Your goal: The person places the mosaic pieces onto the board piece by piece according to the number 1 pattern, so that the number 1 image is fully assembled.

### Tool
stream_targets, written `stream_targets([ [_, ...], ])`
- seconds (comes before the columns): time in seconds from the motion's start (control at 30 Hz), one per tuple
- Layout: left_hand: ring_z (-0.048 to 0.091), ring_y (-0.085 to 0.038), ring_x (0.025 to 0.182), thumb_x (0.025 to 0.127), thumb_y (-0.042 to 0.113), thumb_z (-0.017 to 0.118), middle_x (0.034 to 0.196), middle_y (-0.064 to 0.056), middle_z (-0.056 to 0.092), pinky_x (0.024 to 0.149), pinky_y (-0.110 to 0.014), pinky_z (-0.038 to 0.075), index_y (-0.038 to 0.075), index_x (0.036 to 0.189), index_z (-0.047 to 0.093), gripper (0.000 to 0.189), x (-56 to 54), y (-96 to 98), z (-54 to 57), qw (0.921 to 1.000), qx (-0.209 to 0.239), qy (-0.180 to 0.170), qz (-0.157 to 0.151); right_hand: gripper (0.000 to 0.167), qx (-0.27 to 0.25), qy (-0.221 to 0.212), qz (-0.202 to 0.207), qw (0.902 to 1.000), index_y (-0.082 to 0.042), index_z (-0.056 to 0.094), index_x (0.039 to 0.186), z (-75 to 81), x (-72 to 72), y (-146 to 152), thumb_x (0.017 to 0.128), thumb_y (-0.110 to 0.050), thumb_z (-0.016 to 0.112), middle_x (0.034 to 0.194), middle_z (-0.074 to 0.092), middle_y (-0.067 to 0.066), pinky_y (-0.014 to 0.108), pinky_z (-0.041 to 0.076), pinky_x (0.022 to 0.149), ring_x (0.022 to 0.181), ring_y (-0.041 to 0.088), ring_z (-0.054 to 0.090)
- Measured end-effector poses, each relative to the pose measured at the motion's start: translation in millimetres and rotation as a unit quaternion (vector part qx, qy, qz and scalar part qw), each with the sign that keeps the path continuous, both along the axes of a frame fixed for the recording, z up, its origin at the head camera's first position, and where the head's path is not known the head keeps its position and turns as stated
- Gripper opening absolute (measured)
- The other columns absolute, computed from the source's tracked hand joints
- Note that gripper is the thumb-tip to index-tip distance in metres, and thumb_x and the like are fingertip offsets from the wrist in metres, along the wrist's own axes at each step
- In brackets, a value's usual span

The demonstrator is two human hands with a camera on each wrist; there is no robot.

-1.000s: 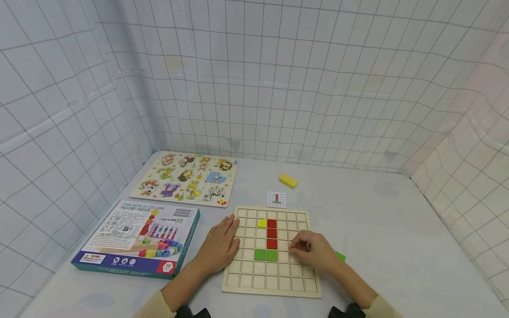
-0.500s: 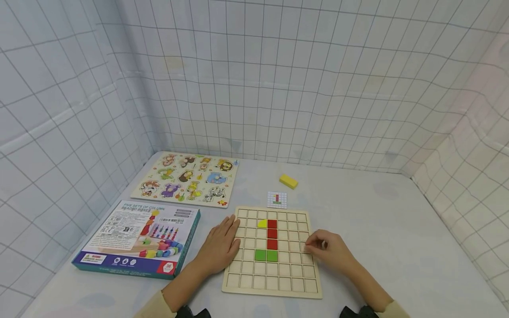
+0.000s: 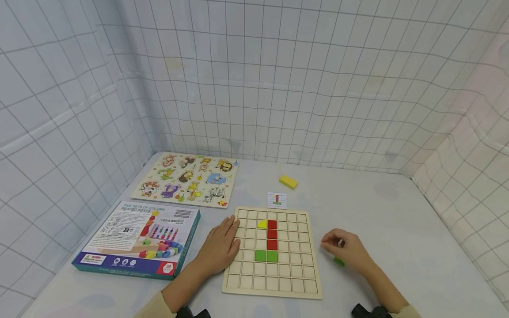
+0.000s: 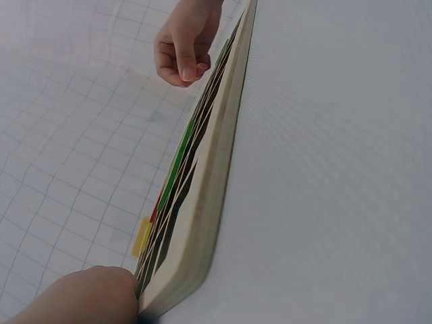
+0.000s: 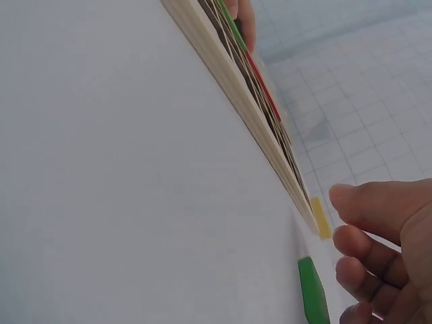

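My left hand point(image 3: 220, 245) rests on the left edge of the wooden grid board point(image 3: 272, 282), fingers extended. On the board sit a yellow piece point(image 3: 262, 224) with a slanted side, a column of red squares point(image 3: 272, 234), and two green squares point(image 3: 266, 255) below. To the right of the board, my right hand point(image 3: 346, 248) hovers with loosely bent fingers. In the right wrist view its thumb and fingers point(image 5: 368, 209) are apart with nothing between them. A green tile point(image 5: 312, 290) lies on the table close by, partly hidden by this hand in the head view.
Behind the board are a small pattern card point(image 3: 277, 200) and a yellow block point(image 3: 288, 181). On the left lie a boxed bead set point(image 3: 137, 238) and an animal puzzle board point(image 3: 184, 179). Grid-patterned cloth walls point(image 3: 278, 88) surround the table.
My right hand has moved right, from over the board's right side to beside the green tile. The left hand and the pieces on the board have stayed put.
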State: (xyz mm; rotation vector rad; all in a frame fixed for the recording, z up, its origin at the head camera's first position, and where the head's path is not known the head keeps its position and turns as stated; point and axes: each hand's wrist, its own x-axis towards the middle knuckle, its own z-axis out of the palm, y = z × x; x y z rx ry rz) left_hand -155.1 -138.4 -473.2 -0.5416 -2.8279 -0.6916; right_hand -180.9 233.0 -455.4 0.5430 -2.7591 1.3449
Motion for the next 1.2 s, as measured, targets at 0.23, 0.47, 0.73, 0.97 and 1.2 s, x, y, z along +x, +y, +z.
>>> stream_targets([
  [0.23,0.029,-0.038,0.141,0.1,0.02,0.048,0.151,-0.023,0.035,0.109,-0.057,0.026,-0.006,0.144,0.041,0.052,1.0,-0.3,0.3,1.0,0.002,-0.001,-0.001,0.014,0.004,-0.041,0.002,0.9991,-0.012,0.071,0.091,2.4,-4.0,17.6,0.085,-0.023,0.077,0.077,0.06,-0.003,0.025,0.043,0.063,0.071,0.01,0.053],
  [0.47,0.028,-0.037,0.142,0.1,0.02,0.047,0.152,-0.023,0.035,0.109,-0.056,0.026,-0.006,0.145,0.04,0.052,-0.3,0.1,0.4,1.0,-0.004,-0.003,-0.002,0.02,0.03,-0.064,0.021,0.9973,-0.008,0.07,0.092,3.7,-7.3,33.6,0.082,-0.022,0.079,0.079,0.06,0.0,0.025,0.044,0.06,0.07,0.011,0.052],
  [0.73,0.028,-0.037,0.142,0.1,0.02,0.047,0.152,-0.023,0.035,0.109,-0.056,0.026,-0.006,0.145,0.04,0.052,-0.1,-0.1,1.3,1.0,-0.005,0.001,-0.003,0.029,0.03,-0.098,0.067,0.9924,-0.005,0.069,0.093,8.1,-6.9,42.8,0.074,-0.022,0.085,0.079,0.056,0.004,0.025,0.042,0.059,0.068,0.011,0.048],
  [0.97,0.029,-0.038,0.141,0.1,0.02,0.047,0.152,-0.023,0.034,0.109,-0.056,0.026,-0.006,0.145,0.04,0.052,0.1,-0.1,2.0,1.0,-0.005,0.001,-0.003,0.031,0.047,-0.106,0.076,0.9904,-0.007,0.066,0.09,9.4,-6.2,43.3,0.072,-0.024,0.087,0.078,0.054,0.003,0.025,0.041,0.059,0.068,0.01,0.048],
  [1.2,0.028,-0.038,0.142,0.1,0.02,0.047,0.152,-0.023,0.034,0.109,-0.056,0.026,-0.006,0.145,0.04,0.052,0.8,-0.2,2.0,1.0,-0.005,-0.004,-0.002,0.033,0.046,-0.102,0.083,0.9903,-0.008,0.061,0.087,10.4,-5.1,39.8,0.072,-0.023,0.086,0.075,0.053,0.001,0.025,0.042,0.058,0.067,0.01,0.049],
])
